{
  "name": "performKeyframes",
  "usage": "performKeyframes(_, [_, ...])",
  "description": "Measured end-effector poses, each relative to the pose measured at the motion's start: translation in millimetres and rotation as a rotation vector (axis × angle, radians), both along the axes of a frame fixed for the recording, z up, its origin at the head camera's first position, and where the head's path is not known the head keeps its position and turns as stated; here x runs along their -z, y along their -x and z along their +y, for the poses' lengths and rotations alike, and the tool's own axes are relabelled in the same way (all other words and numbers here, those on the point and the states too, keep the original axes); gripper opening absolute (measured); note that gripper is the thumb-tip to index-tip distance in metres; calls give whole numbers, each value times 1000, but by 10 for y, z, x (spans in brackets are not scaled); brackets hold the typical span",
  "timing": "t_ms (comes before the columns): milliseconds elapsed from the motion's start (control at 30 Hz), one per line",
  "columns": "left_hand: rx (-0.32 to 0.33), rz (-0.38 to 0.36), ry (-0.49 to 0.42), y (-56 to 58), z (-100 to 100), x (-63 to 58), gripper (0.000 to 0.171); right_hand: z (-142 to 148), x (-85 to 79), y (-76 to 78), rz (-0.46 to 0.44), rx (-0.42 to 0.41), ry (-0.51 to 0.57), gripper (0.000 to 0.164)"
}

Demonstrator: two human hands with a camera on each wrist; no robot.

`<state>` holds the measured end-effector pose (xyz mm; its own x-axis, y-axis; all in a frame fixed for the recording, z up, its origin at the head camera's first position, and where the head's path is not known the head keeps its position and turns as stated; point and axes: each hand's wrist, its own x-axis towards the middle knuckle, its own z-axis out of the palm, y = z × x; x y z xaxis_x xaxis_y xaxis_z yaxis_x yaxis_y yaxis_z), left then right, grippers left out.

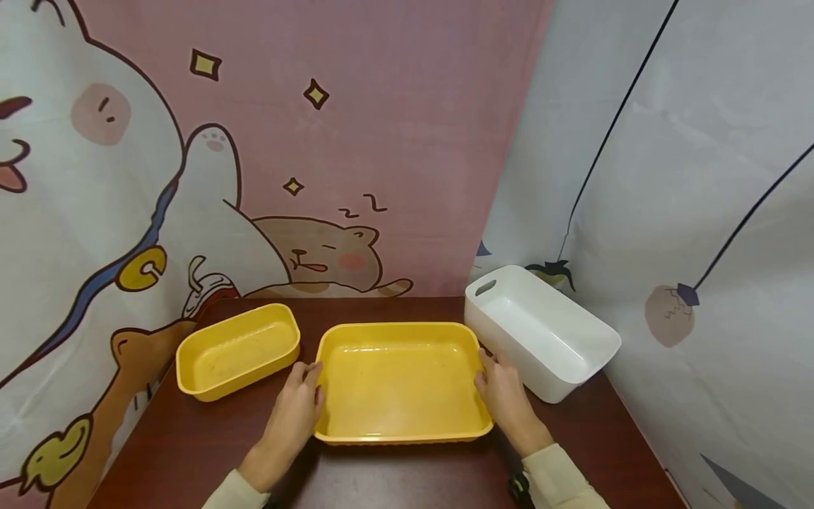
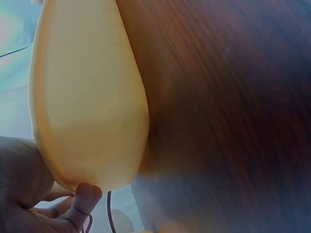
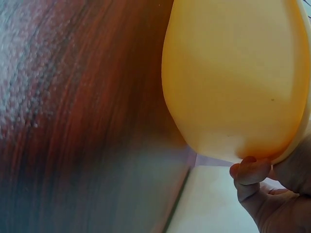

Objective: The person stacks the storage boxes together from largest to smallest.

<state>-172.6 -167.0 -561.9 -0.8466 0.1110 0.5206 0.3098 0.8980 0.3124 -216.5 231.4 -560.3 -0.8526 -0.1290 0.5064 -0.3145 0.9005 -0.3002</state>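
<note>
A large shallow yellow tray (image 1: 402,385) lies in the middle of the head view, with nothing inside it. My left hand (image 1: 287,417) grips its left edge, the thumb at the rim. On the opposite edge my right hand (image 1: 510,404) holds the rim in the same way. The left wrist view shows the tray's outer wall (image 2: 92,107) close to the table, with curled fingertips (image 2: 88,195) against its end. From the right wrist, bent fingertips (image 3: 252,170) press under the rim at the wall's end.
A smaller yellow tray (image 1: 238,350) stands at the left, angled, just beyond my left hand. To the right is a deep white bin (image 1: 540,325) with a handle slot, close beside my right hand. The dark wooden table (image 1: 381,477) meets cartoon-printed cloth (image 1: 407,141) behind and on the right.
</note>
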Motion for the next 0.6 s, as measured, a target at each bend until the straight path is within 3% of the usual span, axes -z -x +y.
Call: performKeyframes(600, [-11,7,46,-4,5,-29,50,27,22,-19,-60,18,56,48])
